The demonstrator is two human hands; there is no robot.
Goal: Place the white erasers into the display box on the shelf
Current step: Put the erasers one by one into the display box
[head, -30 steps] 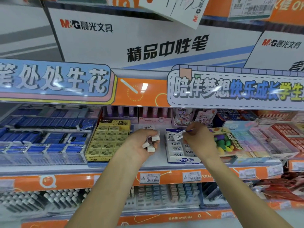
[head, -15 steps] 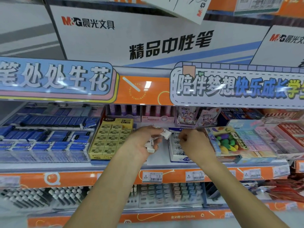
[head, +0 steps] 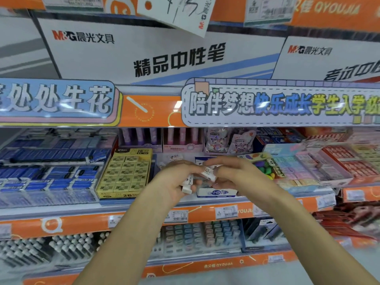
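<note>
My left hand (head: 174,182) holds a few white erasers (head: 188,185) with blue print, close in front of the shelf. Fingers of my right hand (head: 236,173) meet the left hand and pinch one white eraser (head: 208,172) between the two hands. Just below and behind my hands sits the white-and-blue display box (head: 216,192), mostly hidden by them. One loose white eraser (head: 175,157) lies on the shelf behind my left hand.
A yellow box of 2B erasers (head: 125,173) stands left of the display box, blue packs (head: 51,171) farther left. A box of colourful erasers (head: 267,165) and pastel and red packs (head: 339,163) fill the right. An orange shelf edge with price tags (head: 178,215) runs below.
My right hand has come back from the display box to my left hand and now pinches an eraser there. The view has shifted slightly.
</note>
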